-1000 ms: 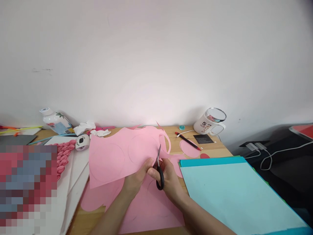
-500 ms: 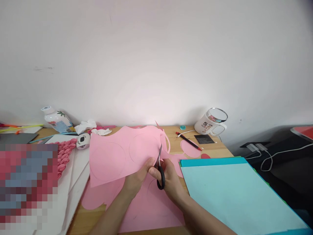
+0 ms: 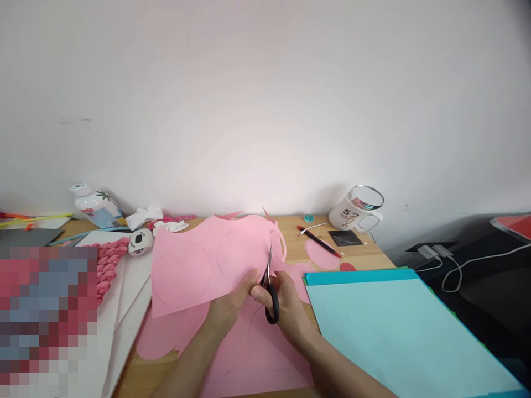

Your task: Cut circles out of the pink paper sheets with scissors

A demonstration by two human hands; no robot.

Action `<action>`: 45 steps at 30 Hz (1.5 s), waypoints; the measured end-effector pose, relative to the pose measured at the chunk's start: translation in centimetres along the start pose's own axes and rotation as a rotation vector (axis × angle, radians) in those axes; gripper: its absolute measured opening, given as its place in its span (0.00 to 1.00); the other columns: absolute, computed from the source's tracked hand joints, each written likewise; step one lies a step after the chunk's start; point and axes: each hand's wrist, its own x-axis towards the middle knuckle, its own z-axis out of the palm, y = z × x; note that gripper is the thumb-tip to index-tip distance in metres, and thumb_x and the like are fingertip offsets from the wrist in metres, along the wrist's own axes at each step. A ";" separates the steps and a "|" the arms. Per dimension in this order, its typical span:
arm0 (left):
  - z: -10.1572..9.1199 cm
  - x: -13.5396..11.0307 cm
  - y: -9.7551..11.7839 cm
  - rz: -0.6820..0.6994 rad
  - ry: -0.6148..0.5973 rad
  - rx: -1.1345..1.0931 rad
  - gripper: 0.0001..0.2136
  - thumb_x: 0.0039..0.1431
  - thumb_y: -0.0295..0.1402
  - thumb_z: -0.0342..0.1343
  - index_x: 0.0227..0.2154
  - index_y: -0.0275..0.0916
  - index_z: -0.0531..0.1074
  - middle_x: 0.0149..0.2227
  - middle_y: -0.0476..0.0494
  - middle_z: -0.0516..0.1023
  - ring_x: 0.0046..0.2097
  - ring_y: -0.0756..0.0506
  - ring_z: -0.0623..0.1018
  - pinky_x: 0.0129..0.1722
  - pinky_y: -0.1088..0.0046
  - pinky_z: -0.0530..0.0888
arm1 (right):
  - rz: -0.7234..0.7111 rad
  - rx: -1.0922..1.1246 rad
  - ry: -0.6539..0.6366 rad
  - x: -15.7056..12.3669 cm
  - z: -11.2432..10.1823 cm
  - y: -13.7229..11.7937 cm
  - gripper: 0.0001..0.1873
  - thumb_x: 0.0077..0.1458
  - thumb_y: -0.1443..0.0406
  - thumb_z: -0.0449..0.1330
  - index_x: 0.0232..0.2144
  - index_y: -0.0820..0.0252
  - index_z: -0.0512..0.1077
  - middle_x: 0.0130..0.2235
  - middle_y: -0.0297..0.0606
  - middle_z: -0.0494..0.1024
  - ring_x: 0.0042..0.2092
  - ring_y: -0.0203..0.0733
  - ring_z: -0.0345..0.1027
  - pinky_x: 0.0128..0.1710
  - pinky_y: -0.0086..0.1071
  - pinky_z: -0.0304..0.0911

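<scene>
My left hand (image 3: 234, 301) pinches the lower right edge of a pink paper sheet (image 3: 182, 271) that is lifted off the table. Large pencil circles are drawn on this sheet. In my right hand (image 3: 286, 304) is a pair of scissors with black handles (image 3: 271, 304), fingers in the loops. The blades point away from me at the sheet's right side, by the edge of a drawn circle, and a narrow curled strip (image 3: 283, 246) hangs there. Beneath both hands lies another pink sheet (image 3: 257, 359) with pencil curves.
Blue and light-blue sheets (image 3: 398, 331) are stacked on the right. Behind them are a white mug (image 3: 354, 210), a black pencil (image 3: 321, 242) and a cut pink circle (image 3: 319, 255). On the left are a white bottle (image 3: 97, 207), crumpled tissue (image 3: 143, 216) and a white dispenser (image 3: 140, 242).
The scissor blades look slightly closer together. The curled strip at the sheet's right edge has shifted a little to the left. Both hands keep nearly the same place.
</scene>
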 end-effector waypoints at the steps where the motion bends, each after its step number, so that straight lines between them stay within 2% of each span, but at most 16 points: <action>1: 0.0 0.0 0.1 -0.007 -0.001 0.003 0.12 0.42 0.43 0.64 0.26 0.40 0.77 0.32 0.42 0.79 0.38 0.39 0.77 0.42 0.64 0.74 | 0.001 0.004 0.001 0.0 0.0 0.0 0.26 0.35 0.52 0.70 0.23 0.56 0.57 0.17 0.22 0.53 0.20 0.29 0.40 0.19 0.27 0.41; 6: 0.1 -0.1 0.6 -0.025 -0.032 0.031 0.11 0.42 0.43 0.63 0.22 0.40 0.76 0.26 0.44 0.77 0.32 0.42 0.76 0.37 0.65 0.74 | 0.042 0.026 -0.008 0.1 -0.1 0.1 0.25 0.35 0.54 0.70 0.23 0.58 0.58 0.17 0.22 0.55 0.20 0.29 0.43 0.19 0.26 0.43; 11: 0.3 -0.2 1.5 -0.015 -0.118 0.076 0.17 0.45 0.45 0.59 0.10 0.42 0.67 0.15 0.50 0.67 0.23 0.47 0.70 0.29 0.69 0.72 | 0.027 0.024 -0.009 0.0 0.0 -0.3 0.24 0.35 0.54 0.70 0.24 0.58 0.61 0.19 0.27 0.64 0.23 0.34 0.55 0.21 0.27 0.50; 17: 0.3 -0.2 2.1 -0.016 -0.185 0.080 0.16 0.47 0.44 0.57 0.12 0.42 0.68 0.15 0.50 0.67 0.22 0.47 0.70 0.28 0.69 0.72 | 0.017 0.001 -0.022 0.1 -0.1 -0.3 0.23 0.36 0.54 0.69 0.26 0.58 0.62 0.18 0.26 0.62 0.22 0.35 0.56 0.22 0.29 0.53; 19: 0.2 -0.1 1.9 0.003 -0.142 0.052 0.13 0.47 0.43 0.59 0.14 0.41 0.70 0.16 0.50 0.70 0.24 0.46 0.72 0.29 0.68 0.73 | 0.018 -0.001 -0.020 0.1 -0.1 -0.1 0.22 0.36 0.54 0.69 0.25 0.59 0.63 0.18 0.27 0.63 0.22 0.36 0.58 0.22 0.28 0.55; 21: 0.2 0.1 1.6 0.027 -0.033 -0.004 0.10 0.44 0.41 0.61 0.19 0.40 0.73 0.20 0.48 0.73 0.29 0.44 0.75 0.35 0.66 0.75 | 0.024 -0.013 -0.017 0.1 -0.1 0.1 0.22 0.36 0.53 0.69 0.22 0.59 0.63 0.18 0.28 0.63 0.23 0.36 0.59 0.22 0.28 0.55; 23: 0.2 0.3 1.2 0.048 0.078 -0.066 0.12 0.42 0.41 0.63 0.27 0.38 0.75 0.27 0.46 0.77 0.38 0.42 0.77 0.43 0.64 0.73 | 0.022 -0.015 -0.009 0.0 0.0 0.2 0.22 0.37 0.53 0.69 0.21 0.60 0.62 0.18 0.28 0.63 0.23 0.36 0.59 0.22 0.28 0.55; 25: 0.3 0.4 0.8 0.053 0.134 -0.092 0.15 0.42 0.41 0.64 0.31 0.37 0.75 0.32 0.43 0.79 0.44 0.40 0.76 0.47 0.64 0.72 | 0.018 -0.009 -0.004 0.0 0.2 0.3 0.21 0.37 0.54 0.69 0.21 0.60 0.62 0.18 0.27 0.62 0.23 0.35 0.58 0.22 0.28 0.54; 27: 0.3 0.4 0.5 0.042 0.135 -0.064 0.13 0.42 0.39 0.64 0.28 0.36 0.75 0.31 0.43 0.79 0.45 0.40 0.76 0.46 0.66 0.72 | 0.020 0.009 -0.013 0.0 0.3 0.4 0.21 0.37 0.55 0.69 0.23 0.59 0.62 0.18 0.26 0.60 0.23 0.34 0.56 0.21 0.27 0.53; 30: 0.2 0.2 0.0 0.015 0.090 0.006 0.10 0.43 0.38 0.64 0.22 0.36 0.74 0.25 0.44 0.78 0.40 0.40 0.78 0.42 0.67 0.74 | 0.008 0.065 -0.047 0.1 0.3 0.5 0.21 0.38 0.56 0.69 0.26 0.60 0.63 0.20 0.26 0.61 0.24 0.34 0.55 0.22 0.27 0.51; 34: 0.1 0.2 0.0 0.041 0.079 0.030 0.10 0.42 0.38 0.64 0.25 0.36 0.76 0.29 0.43 0.80 0.39 0.40 0.78 0.41 0.66 0.75 | -0.035 0.147 -0.066 0.5 0.1 0.6 0.23 0.37 0.58 0.70 0.29 0.59 0.61 0.22 0.25 0.62 0.25 0.33 0.53 0.24 0.27 0.51; 38: 0.1 0.2 0.4 0.038 0.032 0.054 0.10 0.43 0.40 0.63 0.22 0.37 0.76 0.25 0.44 0.79 0.34 0.41 0.79 0.38 0.65 0.76 | -0.034 0.175 -0.081 0.7 -0.1 0.7 0.27 0.38 0.58 0.70 0.35 0.58 0.60 0.22 0.24 0.62 0.25 0.34 0.53 0.27 0.28 0.52; 45: -0.1 0.3 0.1 0.066 0.033 0.066 0.10 0.43 0.40 0.63 0.21 0.37 0.75 0.23 0.45 0.79 0.31 0.42 0.79 0.36 0.66 0.77 | -0.052 0.143 -0.090 0.6 -0.1 0.6 0.25 0.38 0.57 0.70 0.28 0.57 0.57 0.22 0.25 0.60 0.25 0.33 0.50 0.26 0.27 0.49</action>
